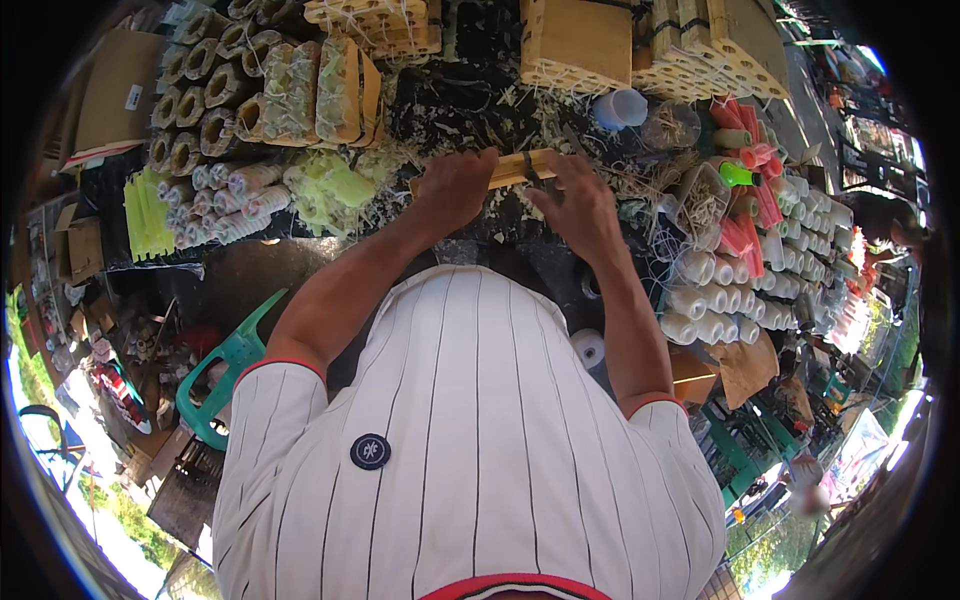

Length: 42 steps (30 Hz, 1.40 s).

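Note:
A narrow yellowish wooden block (pixel 508 172) with a black band around it lies across the dark worktop in front of me. My left hand (pixel 460 188) is closed over its left end, the fingers curled and partly hidden. At the right end is my right hand (pixel 578 200), its thumb stretched apart from the other fingers, which rest by the block's tip. Pale shavings and bits of string are scattered around both hands. Left of my left hand sits a heap of pale green flaky scraps (pixel 335 190).
Wooden blocks with round holes (pixel 575 45) stand at the back. Hollow tubes (pixel 200 100) and white rolls (pixel 225 205) are stacked at left. At right are a translucent cup (pixel 620 108), a green cup (pixel 737 174) and many white spools (pixel 715 300). A green plastic chair (pixel 215 385) stands lower left.

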{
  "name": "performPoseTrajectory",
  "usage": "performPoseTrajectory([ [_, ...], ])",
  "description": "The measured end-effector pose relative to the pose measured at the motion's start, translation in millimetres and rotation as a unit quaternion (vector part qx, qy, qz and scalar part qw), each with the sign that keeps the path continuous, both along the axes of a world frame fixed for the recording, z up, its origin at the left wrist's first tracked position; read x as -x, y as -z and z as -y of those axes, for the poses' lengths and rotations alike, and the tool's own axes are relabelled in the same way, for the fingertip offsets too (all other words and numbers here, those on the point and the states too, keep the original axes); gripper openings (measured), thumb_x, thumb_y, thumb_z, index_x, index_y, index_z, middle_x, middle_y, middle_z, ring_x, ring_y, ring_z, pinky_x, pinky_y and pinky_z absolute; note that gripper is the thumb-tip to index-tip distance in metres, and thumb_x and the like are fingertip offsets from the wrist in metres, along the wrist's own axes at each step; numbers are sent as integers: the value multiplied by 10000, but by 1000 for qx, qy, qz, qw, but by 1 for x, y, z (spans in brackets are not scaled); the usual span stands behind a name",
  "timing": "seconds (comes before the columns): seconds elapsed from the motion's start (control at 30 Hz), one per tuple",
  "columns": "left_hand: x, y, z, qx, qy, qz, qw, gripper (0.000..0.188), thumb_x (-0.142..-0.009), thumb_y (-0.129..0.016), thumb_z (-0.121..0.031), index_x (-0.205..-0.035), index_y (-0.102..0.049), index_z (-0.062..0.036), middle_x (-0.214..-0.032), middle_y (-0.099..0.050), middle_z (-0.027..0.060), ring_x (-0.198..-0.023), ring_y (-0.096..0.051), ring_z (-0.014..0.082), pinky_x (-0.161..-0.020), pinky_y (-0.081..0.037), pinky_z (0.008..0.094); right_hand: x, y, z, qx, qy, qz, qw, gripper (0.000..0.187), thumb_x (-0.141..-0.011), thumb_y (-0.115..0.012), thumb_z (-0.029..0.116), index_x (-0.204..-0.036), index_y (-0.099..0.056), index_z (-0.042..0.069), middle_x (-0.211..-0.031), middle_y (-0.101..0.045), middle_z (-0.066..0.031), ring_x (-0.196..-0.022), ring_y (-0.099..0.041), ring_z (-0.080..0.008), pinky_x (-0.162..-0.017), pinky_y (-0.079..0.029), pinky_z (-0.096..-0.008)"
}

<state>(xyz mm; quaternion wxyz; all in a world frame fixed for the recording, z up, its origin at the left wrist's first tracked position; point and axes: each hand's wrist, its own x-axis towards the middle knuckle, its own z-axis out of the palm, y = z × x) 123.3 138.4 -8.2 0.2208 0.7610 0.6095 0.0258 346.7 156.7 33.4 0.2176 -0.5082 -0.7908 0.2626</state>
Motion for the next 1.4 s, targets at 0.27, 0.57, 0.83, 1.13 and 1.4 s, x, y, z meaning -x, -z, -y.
performPoseTrajectory([
  [0.27, -4, 4, 17, -33, -10, -5, 999, 173, -919, -666, -88, -1072, -589, -64, -910, -752, 161, -882, -766, 367, -786, -591, 499, 18, 13, -13, -142, -28, 74, 987, 92, -927, -753, 115, -994, -706, 73, -957, -734, -135, -836, -725, -365, -716, -593, -439],
  [0.57, 13, -11, 11, 12, -43, 32, 998, 379, -798, -776, -92, -1129, -594, -55, -971, -751, 195, -942, -744, 413, -830, -573, 523, -16, 18, 4, 59, 232, -78, 968, 166, -986, -745, 182, -1019, -754, 19, -854, -728, -121, -790, -723, -221, -709, -568, -362],
  [0.83, 24, -56, 48, 190, -260, 278, 905, 858, -693, -940, -237, -1402, -546, 44, -1135, -746, 218, -1037, -734, 391, -903, -585, 422, 38, 96, 91, 460, 170, -544, 681, 585, -1096, -574, 458, -1425, -535, -23, -1172, -728, -118, -995, -728, -202, -846, -603, -354],
  [1.13, 40, -115, 98, -357, 211, -73, 907, 670, -782, -845, -231, -1364, -591, -17, -1279, -690, 206, -1188, -684, 410, -1045, -554, 515, 6, 87, 15, 683, -36, -371, 628, 532, -1092, -573, 450, -1281, -649, -42, -1078, -760, -131, -846, -783, -188, -719, -663, -311],
  [1.4, 72, -92, 132, -202, 18, 35, 979, 388, -658, -790, -24, -1007, -620, -38, -983, -718, 128, -978, -723, 337, -868, -588, 436, 78, 83, -19, 718, -156, -91, 673, 472, -1089, -579, 453, -1263, -674, 25, -1006, -768, -112, -831, -780, -208, -698, -662, -332],
])
